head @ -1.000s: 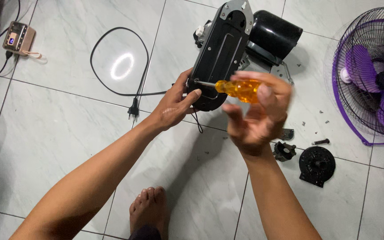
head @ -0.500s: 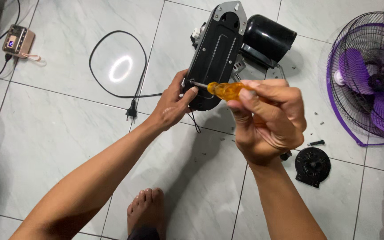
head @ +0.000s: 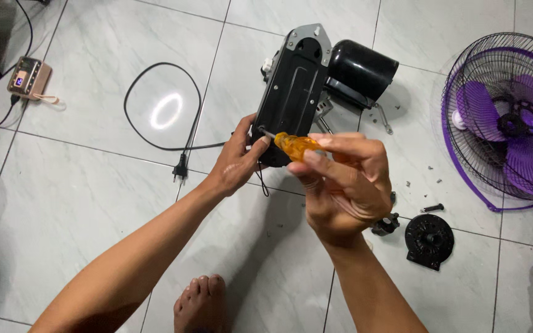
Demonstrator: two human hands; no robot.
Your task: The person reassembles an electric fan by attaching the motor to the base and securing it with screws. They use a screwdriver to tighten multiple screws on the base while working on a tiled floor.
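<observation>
we are closing our right hand (head: 347, 185) around the orange-handled screwdriver (head: 295, 146), its tip touching the lower end of the black fan base (head: 294, 92), while our left hand (head: 239, 160) is clasping that same end, with the purple fan cage (head: 504, 117) lying well right of the base.

we see a pale tiled floor (head: 94, 185): black cord (head: 155, 132) at ten o'clock, purple fan (head: 507, 123) at three, round black part (head: 429, 239) at four.
</observation>
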